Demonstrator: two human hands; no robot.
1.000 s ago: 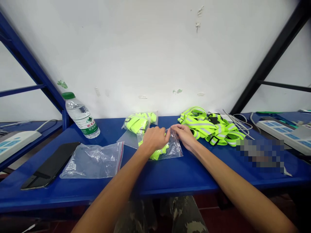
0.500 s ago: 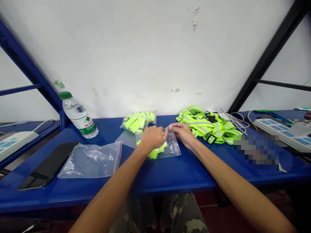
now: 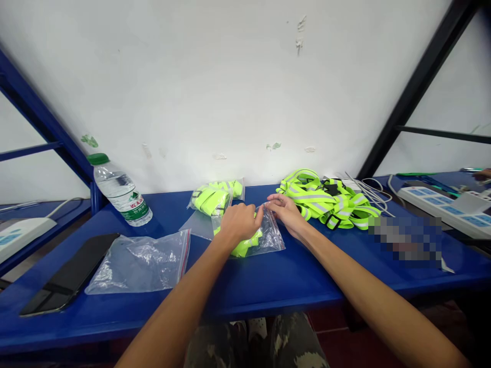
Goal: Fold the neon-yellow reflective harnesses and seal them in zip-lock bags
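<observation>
A clear zip bag lies in front of me with a neon-yellow reflective strap bunched in its left part. My left hand is closed on the bag's upper edge, its thumb pointing toward the zip side. At the top corner of that side, my right hand pinches the bag between thumb and fingers. The two hands' fingertips nearly meet there. Behind my left hand sit packed bags of yellow straps. Beyond my right hand is a loose pile of reflective straps with black buckles.
On the left of the blue table are a flat zip bag, a black phone and a water bottle. Power strips and white cables lie at the right. A person's hand shows at the far right edge.
My view has shifted slightly. Both hands stay at the bag's top corner, and the fingers of my right hand have lifted and straightened a little.
</observation>
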